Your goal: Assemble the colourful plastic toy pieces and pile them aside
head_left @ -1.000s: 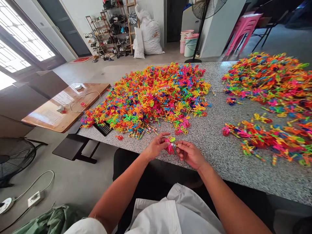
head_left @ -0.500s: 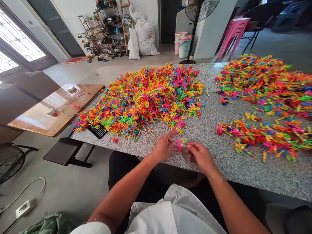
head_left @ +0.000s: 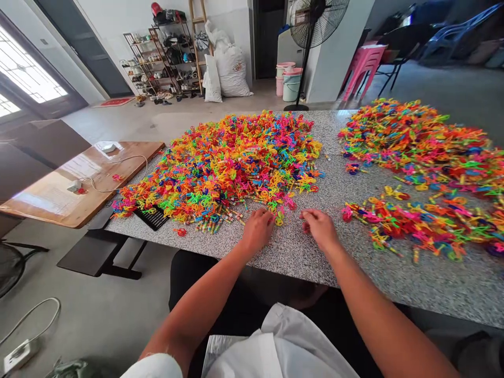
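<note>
A large pile of small, bright plastic pieces (head_left: 236, 157) in looped shapes, some with striped sticks, covers the middle of the speckled stone table (head_left: 291, 252). My left hand (head_left: 259, 231) is at the front edge of this pile, its fingers curled downward beside a yellow-green piece (head_left: 279, 218). Whatever those fingertips hold is hidden. Just to the right, my right hand (head_left: 321, 229) hovers over the stone surface with bent fingers, thumb and forefinger slightly apart. I see no piece in it.
More pieces form a heap (head_left: 413, 142) at the back right and a looser strip (head_left: 425, 223) in front of it. A black slotted tray (head_left: 153, 218) lies partly under the main pile. To the left stands a wooden table (head_left: 79, 178) with a cable. A fan (head_left: 311, 31) stands behind.
The pink and green piece between my hands is no longer seen there. My hands have moved a little apart and forward, the left to the pile's edge. The camera view has shifted slightly.
</note>
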Available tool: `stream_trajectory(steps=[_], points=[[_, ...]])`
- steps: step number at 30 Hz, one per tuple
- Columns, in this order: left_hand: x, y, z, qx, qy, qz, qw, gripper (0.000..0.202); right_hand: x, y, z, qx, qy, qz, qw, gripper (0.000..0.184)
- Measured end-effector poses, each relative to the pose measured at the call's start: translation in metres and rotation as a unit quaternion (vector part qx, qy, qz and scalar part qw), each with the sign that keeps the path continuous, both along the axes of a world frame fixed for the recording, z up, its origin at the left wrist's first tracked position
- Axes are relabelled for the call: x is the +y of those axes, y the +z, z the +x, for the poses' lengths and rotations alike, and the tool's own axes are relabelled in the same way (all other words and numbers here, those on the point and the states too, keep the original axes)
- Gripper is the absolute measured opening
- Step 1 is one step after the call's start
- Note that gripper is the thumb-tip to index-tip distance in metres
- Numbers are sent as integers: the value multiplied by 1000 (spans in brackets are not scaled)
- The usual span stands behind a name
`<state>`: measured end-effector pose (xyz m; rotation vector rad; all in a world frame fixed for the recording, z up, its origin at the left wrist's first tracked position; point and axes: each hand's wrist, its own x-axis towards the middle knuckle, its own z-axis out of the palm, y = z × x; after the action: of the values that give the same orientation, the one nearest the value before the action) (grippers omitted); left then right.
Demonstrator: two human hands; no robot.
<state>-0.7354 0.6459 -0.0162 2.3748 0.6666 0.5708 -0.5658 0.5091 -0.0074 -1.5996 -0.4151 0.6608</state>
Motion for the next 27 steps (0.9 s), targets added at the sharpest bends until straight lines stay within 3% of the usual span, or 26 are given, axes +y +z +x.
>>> stream_trajectory(steps=[3, 6, 9, 11, 14, 20, 22, 23, 25, 27], points=[[12, 2, -31, -22, 38, -19, 999, 7, 40, 1, -13, -166, 105, -73, 978, 22], [21, 4, -57, -61, 88, -43, 993, 10, 80, 10, -26, -367, 201, -179, 890, 26], [28, 3, -72, -85, 136, -78, 984, 30, 113, 17, -41, -447, 241, -267, 819, 29], [31, 1, -78, -84, 165, -122, 975, 43, 128, 17, -50, -454, 236, -292, 808, 32], [34, 1, -85, -78, 186, -183, 962, 46, 140, 16, -56, -466, 235, -317, 792, 38], [32, 5, -88, -133, 161, -295, 932, 45, 137, 19, -56, -482, 247, -333, 772, 31], [31, 4, -85, -169, 166, -345, 908, 44, 129, 20, -55, -477, 229, -334, 780, 27], [31, 4, -83, -184, 172, -373, 893, 44, 124, 19, -54, -463, 210, -325, 798, 24], [30, 3, -80, -208, 186, -434, 857, 45, 109, 16, -53, -390, 158, -275, 865, 16], [28, 5, -77, -223, 190, -493, 820, 45, 88, 10, -55, -252, 121, -175, 944, 11]])
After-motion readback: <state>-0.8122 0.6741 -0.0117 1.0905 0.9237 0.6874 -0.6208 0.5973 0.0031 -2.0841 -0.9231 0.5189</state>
